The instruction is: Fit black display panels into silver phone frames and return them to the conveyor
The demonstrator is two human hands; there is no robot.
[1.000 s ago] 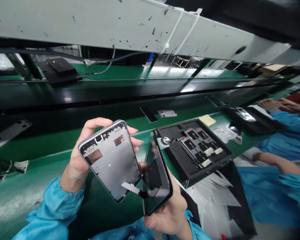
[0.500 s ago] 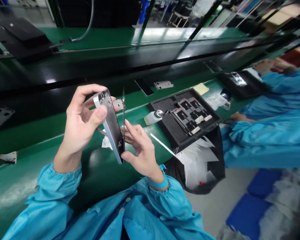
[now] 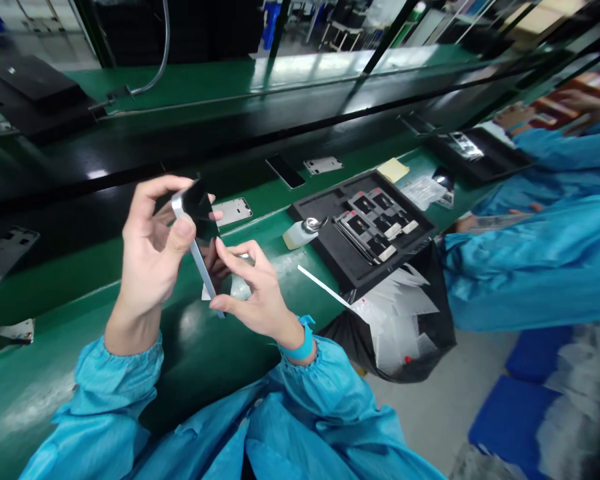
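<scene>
My left hand [image 3: 150, 257] grips the upper end of a silver phone frame [image 3: 196, 257], held nearly edge-on above the green bench [image 3: 55, 373]. A black glass screen panel [image 3: 200, 210] now lies closed against the frame's face. My right hand [image 3: 255, 293] pinches the lower part of frame and panel, fingers pressed on the dark glass. Both sleeves are blue.
A black foam tray [image 3: 345, 257] with several small parts and a white bottle [image 3: 300, 233] sit to the right. Loose metal frames [image 3: 233, 211] [image 3: 323, 165] and a dark phone screen [image 3: 285, 171] lie on the belt. A black bag of white film [image 3: 395, 327] hangs off the edge. A person's blue sleeve [image 3: 530, 267] is at right.
The frame and screen, held apart and open one second ago, have been folded together and turned edge-on. My view has dropped lower toward the bench.
</scene>
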